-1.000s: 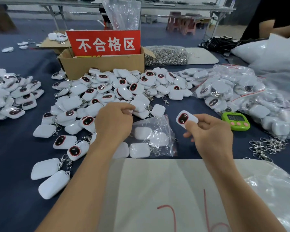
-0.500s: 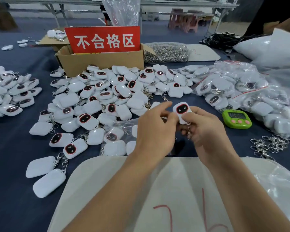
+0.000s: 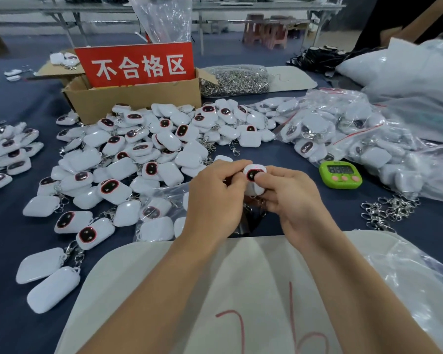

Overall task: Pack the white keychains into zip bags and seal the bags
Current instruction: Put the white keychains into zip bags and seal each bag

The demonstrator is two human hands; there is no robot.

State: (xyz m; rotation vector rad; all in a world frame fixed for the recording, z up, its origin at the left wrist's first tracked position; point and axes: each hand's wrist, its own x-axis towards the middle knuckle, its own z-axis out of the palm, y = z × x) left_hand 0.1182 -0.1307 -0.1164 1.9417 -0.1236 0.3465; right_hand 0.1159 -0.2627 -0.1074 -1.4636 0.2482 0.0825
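Two hands [image 3: 215, 200] on one keychain [image 3: 253, 175]

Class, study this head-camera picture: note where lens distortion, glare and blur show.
Head view: the wide lens bows the far tables and stretches the forearms; glare streaks the clear bags at right and the loose keychains carry soft highlights; the left hand, right hand and held keychain look slightly blurred, while the red sign reads clearly.

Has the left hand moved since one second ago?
Yes. The left hand has moved right, toward the timer, leaving the pile to join the right hand on the keychain.
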